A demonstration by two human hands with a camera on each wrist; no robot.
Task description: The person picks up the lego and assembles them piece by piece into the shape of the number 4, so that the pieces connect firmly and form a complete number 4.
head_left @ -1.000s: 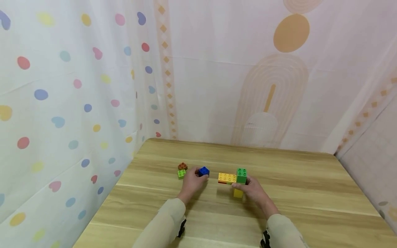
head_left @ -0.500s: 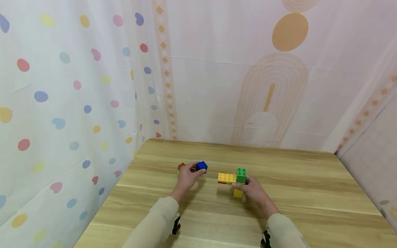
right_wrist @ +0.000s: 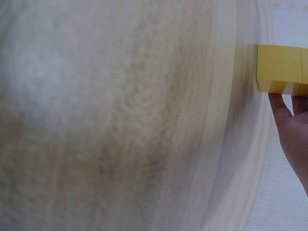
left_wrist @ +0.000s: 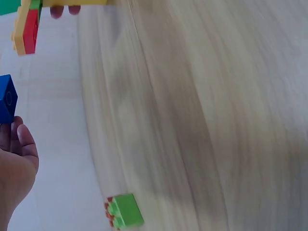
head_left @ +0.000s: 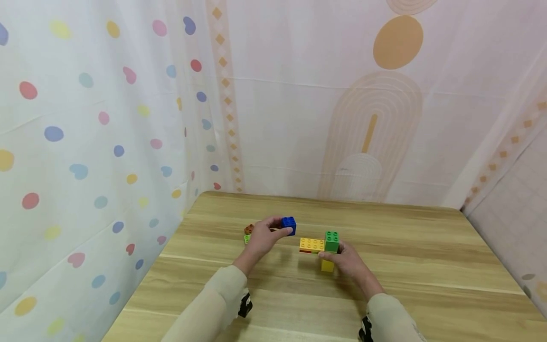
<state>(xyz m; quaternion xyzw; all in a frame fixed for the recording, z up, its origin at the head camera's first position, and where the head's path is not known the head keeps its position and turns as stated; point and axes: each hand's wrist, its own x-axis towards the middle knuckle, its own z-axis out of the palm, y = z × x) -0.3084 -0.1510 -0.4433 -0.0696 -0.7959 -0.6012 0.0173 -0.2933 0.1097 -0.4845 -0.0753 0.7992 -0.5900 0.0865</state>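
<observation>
Raised over the table, my left hand [head_left: 262, 237] pinches a blue toy brick [head_left: 288, 226] between thumb and fingers. The left wrist view shows the same blue brick [left_wrist: 6, 99] apart from the built piece. My right hand [head_left: 349, 260] grips that assembly of joined bricks: a green brick [head_left: 331, 241] on top, a long yellow brick [head_left: 312, 244] jutting left over red and light green, and a yellow column [head_left: 327, 266] below. In the right wrist view the fingers press against the yellow column [right_wrist: 279, 67]; its upper part is out of frame.
On the wooden table [head_left: 410, 266], left of my left hand, lie a brown brick [head_left: 249, 229] and a light green brick [head_left: 247, 239], partly hidden by the hand. A patterned curtain [head_left: 282, 118] hangs behind the table's far edge.
My left hand has lifted the blue brick off the table area, then carried it rightward, nearer the assembly. The right hand and the assembly have hardly moved.
</observation>
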